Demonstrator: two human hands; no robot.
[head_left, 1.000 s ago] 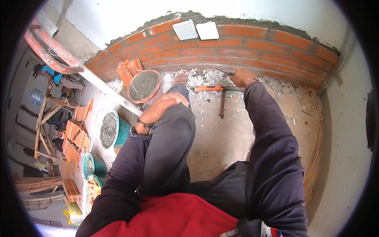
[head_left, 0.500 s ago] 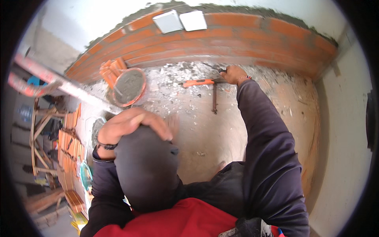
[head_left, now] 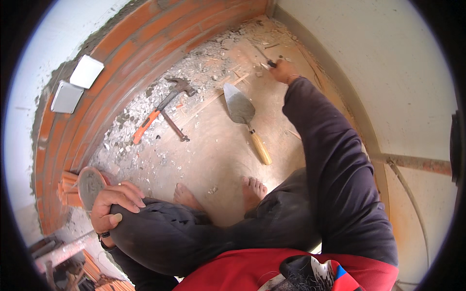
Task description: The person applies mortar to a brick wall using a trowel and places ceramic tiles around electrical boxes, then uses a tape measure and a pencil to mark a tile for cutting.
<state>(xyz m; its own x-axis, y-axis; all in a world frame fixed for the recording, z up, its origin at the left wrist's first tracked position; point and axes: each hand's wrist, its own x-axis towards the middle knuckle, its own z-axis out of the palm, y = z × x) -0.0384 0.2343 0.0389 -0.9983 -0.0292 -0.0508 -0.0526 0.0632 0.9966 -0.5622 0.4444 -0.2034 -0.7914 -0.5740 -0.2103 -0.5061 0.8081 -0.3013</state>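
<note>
My right hand [head_left: 283, 72] is closed around a thin-shafted tool with a black handle [head_left: 271, 63], low over the floor near the right wall; its exact kind cannot be made out. My left hand [head_left: 118, 203] rests over my bent left knee, fingers apart and holding nothing. A pointing trowel [head_left: 240, 105] with a wooden handle lies on the floor between my feet and the right hand. Left of it lies a claw hammer [head_left: 167, 101] with an orange grip, and beside that a rusty metal rod [head_left: 174, 125] with a widened end.
A low brick wall [head_left: 160, 34] with two white box covers [head_left: 86, 71] runs along the left. Rubble [head_left: 124, 116] lies at its foot. A mortar bucket [head_left: 91, 186] and stacked bricks [head_left: 68, 188] stand by my left hand. A pale wall [head_left: 374, 63] closes off the right.
The view has swung to the right, bringing the trowel and right wall corner into sight. My right hand, still gripping the tool, is now near that wall. My left hand stays on the knee.
</note>
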